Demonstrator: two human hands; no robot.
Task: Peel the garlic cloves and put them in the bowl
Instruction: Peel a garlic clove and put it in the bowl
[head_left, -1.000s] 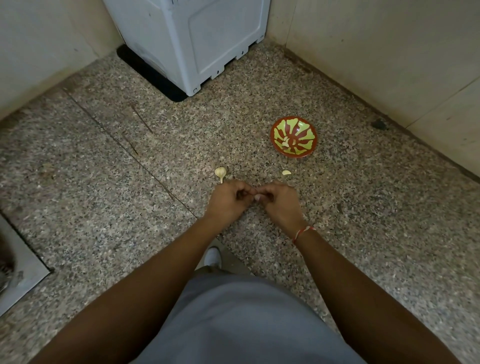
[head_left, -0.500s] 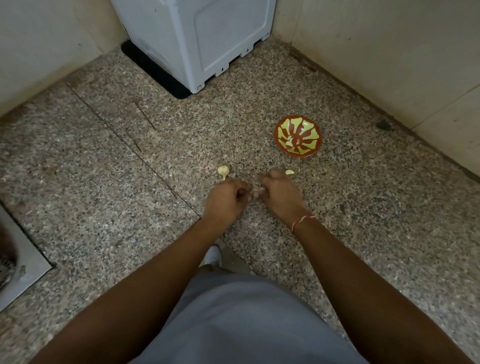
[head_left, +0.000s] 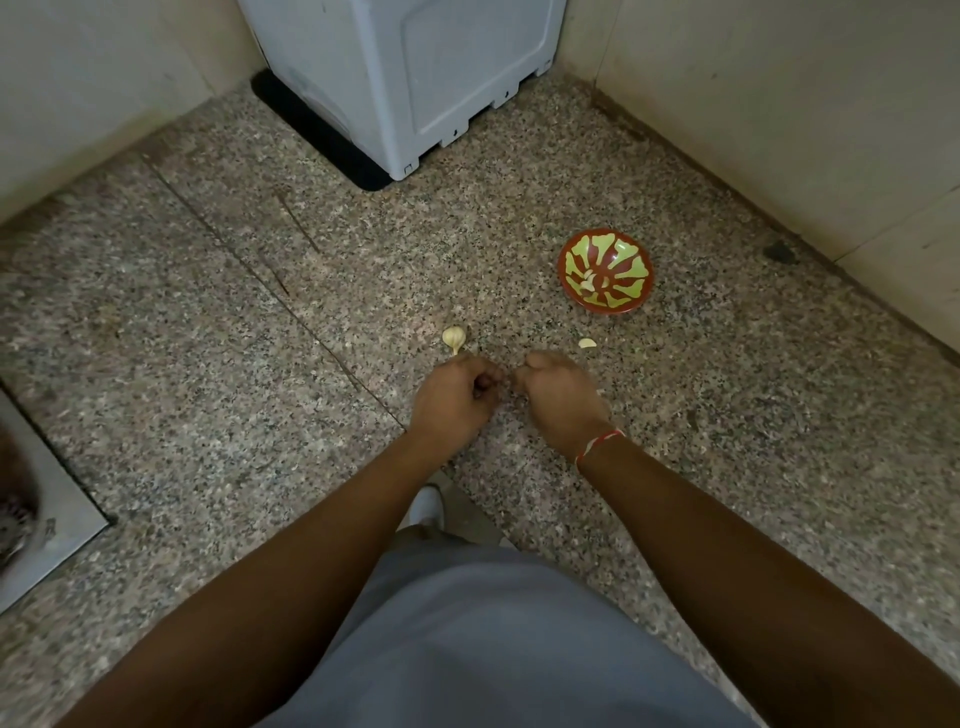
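Observation:
My left hand (head_left: 457, 397) is curled low over the floor and grips a small garlic clove that its fingers mostly hide. My right hand (head_left: 563, 397) hovers a short gap to its right. It is blurred, and its curled fingertips seem to pinch a scrap of garlic skin. A partial garlic bulb (head_left: 453, 338) lies on the floor just beyond my left hand. A loose pale clove (head_left: 587, 343) lies beyond my right hand. The red and green bowl (head_left: 631, 249) stands farther back right, with a few peeled cloves (head_left: 589, 283) inside.
The speckled stone floor (head_left: 260, 364) runs to walls on the left and right. A white appliance (head_left: 410, 78) stands on a black mat in the far corner. A metal drain plate (head_left: 47, 514) is at the left edge. My grey-clad knee fills the bottom.
My hands were pressed together on the clove a second ago. They have since pulled apart, with the right one moving right. The view has shifted slightly.

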